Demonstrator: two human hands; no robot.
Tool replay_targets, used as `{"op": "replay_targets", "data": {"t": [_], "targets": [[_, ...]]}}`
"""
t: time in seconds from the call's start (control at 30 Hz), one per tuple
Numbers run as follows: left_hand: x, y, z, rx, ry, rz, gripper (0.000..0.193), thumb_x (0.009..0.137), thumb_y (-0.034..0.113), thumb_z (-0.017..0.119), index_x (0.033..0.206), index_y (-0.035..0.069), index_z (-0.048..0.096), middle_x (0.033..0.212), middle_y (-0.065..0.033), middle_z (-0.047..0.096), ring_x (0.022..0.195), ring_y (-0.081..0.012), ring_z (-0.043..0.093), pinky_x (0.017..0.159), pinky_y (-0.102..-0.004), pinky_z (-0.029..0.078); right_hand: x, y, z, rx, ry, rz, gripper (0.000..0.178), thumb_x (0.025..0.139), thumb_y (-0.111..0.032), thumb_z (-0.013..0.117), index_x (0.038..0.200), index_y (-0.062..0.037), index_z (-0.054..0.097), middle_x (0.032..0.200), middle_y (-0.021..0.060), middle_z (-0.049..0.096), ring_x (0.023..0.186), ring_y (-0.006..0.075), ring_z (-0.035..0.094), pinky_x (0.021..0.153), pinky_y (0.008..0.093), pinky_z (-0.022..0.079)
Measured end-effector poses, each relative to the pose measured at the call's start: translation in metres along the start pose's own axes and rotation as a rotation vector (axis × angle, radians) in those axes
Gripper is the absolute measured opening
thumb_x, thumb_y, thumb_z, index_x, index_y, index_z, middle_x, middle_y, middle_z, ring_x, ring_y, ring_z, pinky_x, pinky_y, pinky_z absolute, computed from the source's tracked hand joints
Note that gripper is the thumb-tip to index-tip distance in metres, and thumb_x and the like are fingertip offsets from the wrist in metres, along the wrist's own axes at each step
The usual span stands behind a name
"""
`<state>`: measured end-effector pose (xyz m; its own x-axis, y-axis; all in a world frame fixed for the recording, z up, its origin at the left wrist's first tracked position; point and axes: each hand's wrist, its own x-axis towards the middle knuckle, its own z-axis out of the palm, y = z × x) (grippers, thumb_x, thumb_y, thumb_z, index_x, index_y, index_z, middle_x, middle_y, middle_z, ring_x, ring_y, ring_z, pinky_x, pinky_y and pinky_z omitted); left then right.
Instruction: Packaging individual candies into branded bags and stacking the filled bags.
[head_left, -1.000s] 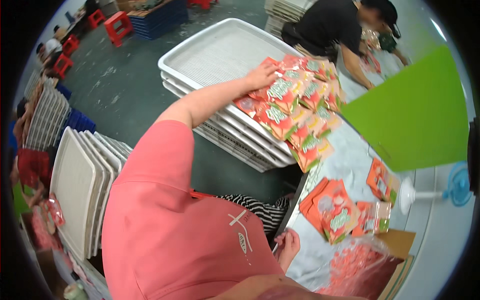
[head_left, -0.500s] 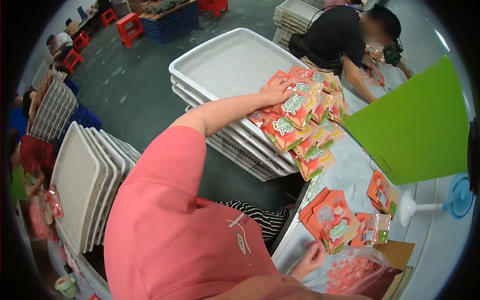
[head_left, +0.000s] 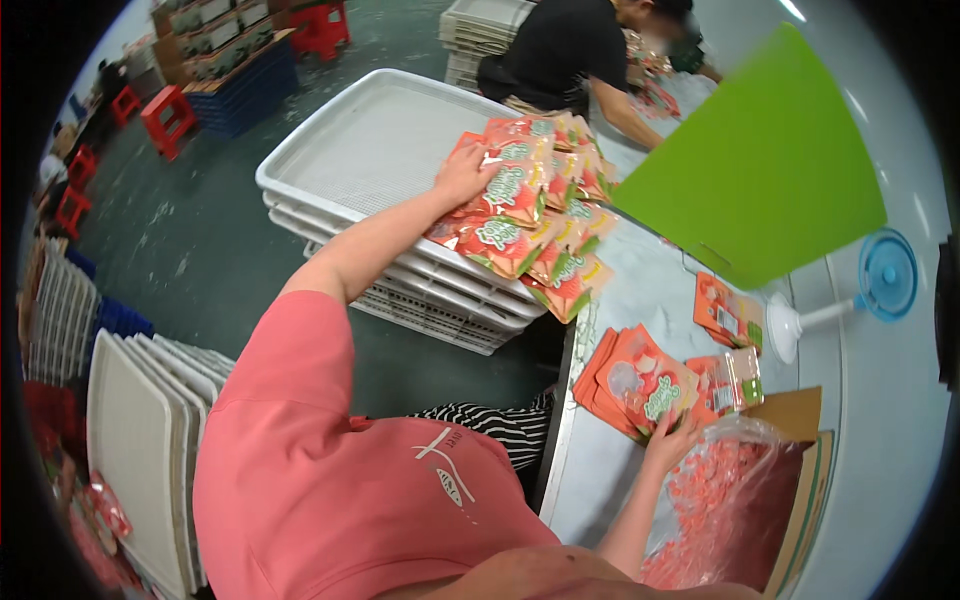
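My left hand (head_left: 466, 175) lies over a pile of red and pink snack pouches (head_left: 520, 190), its fingers stretched across the top ones. The pile sits on the edge of a white plastic tray (head_left: 350, 130), with some pouches overhanging toward the table. On the table, a fanned stack of the same red pouches (head_left: 630, 380) lies flat. My right hand (head_left: 672, 445) touches the lower edge of that stack, fingers apart. Beside my right wrist, a clear plastic bag (head_left: 715, 480) full of small red-pink pieces sits in a cardboard box (head_left: 800, 510).
More pouches (head_left: 728, 312) lie by a white stand with a blue round top (head_left: 888, 275). A green panel (head_left: 760, 160) rises behind the table. A co-worker in black (head_left: 550, 55) works beyond. Stacked white trays (head_left: 140, 450) stand at the left; red stools (head_left: 168, 120) are farther off.
My right hand has moved up from beside the bag to the pouch stack, its fingers opening out. My left hand stays on the pile. The whole view has swung to the right.
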<state>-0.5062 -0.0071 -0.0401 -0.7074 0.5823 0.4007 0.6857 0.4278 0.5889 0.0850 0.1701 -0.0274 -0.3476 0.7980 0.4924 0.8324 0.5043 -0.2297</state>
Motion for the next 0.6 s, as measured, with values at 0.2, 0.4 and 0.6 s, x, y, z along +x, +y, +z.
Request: {"op": "replay_targets", "data": {"t": [0.2,0.4,0.6], "targets": [[0.006,0.014,-0.007,-0.376,-0.025,-0.026,0.058,0.100,0.053,0.042,0.133,0.006,0.053,0.130,-0.0222,0.057,0.123,-0.0391,0.053,0.104,-0.0460,0.040,0.000,0.044,0.023,0.123,0.058,0.157,0.062,0.078,-0.029,0.078,0.127,0.0035,0.057,0.118,0.0247,0.064,0.109,0.0389,0.061,0.096,0.0432,0.047],[0.033,-0.006,-0.016,-0.171,0.012,-0.016,0.063,0.099,0.046,0.050,0.139,-0.003,0.051,0.138,-0.0252,0.054,0.133,-0.0356,0.048,0.112,-0.0404,0.035,0.008,0.041,0.020,0.259,0.082,0.394,0.045,0.078,-0.029,0.078,0.110,0.0004,0.066,0.084,0.0152,0.070,0.074,0.0258,0.067,0.068,0.0380,0.052],[0.046,-0.029,-0.023,-0.162,0.114,0.185,0.052,0.099,0.038,0.055,0.136,0.001,0.055,0.136,-0.0203,0.058,0.127,-0.0318,0.053,0.109,-0.0379,0.037,-0.005,0.052,-0.001,0.307,-0.023,0.508,0.030,0.083,-0.029,0.067,0.093,-0.0009,0.072,0.087,0.0244,0.068,0.084,0.0367,0.068,0.075,0.0439,0.053]]}}
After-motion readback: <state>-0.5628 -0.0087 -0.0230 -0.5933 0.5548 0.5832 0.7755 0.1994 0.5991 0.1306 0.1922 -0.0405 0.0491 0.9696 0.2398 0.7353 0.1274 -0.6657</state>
